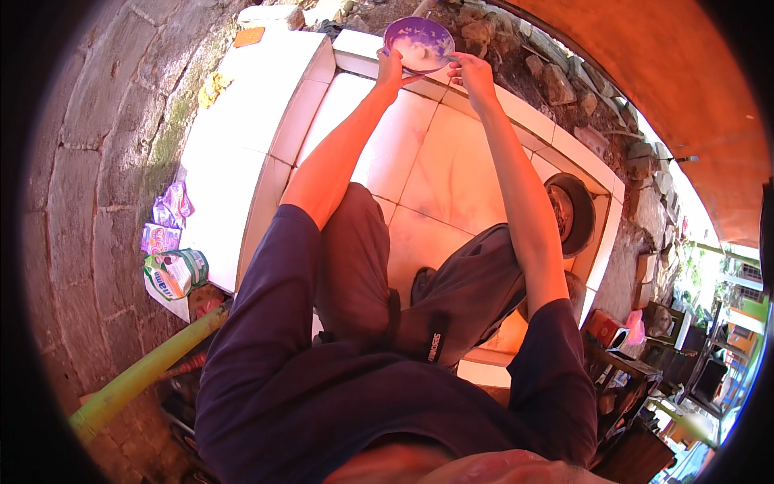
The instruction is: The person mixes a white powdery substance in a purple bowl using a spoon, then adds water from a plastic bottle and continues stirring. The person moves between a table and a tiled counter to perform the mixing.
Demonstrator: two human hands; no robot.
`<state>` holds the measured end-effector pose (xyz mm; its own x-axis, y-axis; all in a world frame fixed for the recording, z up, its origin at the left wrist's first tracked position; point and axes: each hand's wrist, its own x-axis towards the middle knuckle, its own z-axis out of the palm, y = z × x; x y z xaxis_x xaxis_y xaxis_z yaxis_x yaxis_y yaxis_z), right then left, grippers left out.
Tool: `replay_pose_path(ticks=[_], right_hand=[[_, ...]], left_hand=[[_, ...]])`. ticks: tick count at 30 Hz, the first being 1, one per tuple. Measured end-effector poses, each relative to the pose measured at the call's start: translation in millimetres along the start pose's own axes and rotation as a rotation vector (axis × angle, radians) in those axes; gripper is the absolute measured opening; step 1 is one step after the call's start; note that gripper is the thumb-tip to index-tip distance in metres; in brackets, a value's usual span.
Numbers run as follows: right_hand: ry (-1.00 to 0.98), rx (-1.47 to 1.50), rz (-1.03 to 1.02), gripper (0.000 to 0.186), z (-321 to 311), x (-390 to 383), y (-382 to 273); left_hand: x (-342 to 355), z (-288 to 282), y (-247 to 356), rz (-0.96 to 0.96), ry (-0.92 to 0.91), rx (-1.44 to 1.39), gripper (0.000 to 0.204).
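Note:
At arm's length, over the far tiled ledge, a purple bowl (413, 31) sits tilted toward me. A white, paste-like material coats its inside and gathers toward its lower part. My left hand (391, 71) grips the bowl's left side, thumb near the rim and fingers reaching underneath. On the other side, my right hand (474, 76) has thumb and fingers pinched together close to the bowl's right rim. A thin, dark edge shows at those fingertips; whether it is a tool or the rim, I cannot tell. Both my arms stretch forward above my bent knees.
White tiles (403, 153) form a low-walled basin before me. A dark round pot (576, 214) stands at its right. To the left lie a yellow crumpled thing (213, 89), purple packets (168, 218) and a green-white bag (176, 274). A green pole (153, 371) crosses lower left; rocks (556, 81) line the far side.

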<state>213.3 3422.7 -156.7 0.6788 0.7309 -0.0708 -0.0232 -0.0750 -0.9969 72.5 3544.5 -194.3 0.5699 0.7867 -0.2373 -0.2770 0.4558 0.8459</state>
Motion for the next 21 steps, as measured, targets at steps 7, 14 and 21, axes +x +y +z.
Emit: replay_pose_path(ticks=[7, 14, 21], right_hand=[[-0.05, -0.006, -0.011, 0.046, 0.2, 12.6, -6.0], [0.019, -0.107, -0.172, 0.044, -12.8, 31.2, 8.2], [-0.13, -0.507, -0.294, 0.028, -7.8, 21.6, 16.0]], left_hand=[[11.9, -10.1, 9.3, -0.089, -0.029, 0.027, 0.05], [-0.3, -34.9, 34.4, -0.146, 0.001, 0.155, 0.055], [-44.6, -151.2, -27.8, -0.313, 0.013, 0.148, 0.057]])
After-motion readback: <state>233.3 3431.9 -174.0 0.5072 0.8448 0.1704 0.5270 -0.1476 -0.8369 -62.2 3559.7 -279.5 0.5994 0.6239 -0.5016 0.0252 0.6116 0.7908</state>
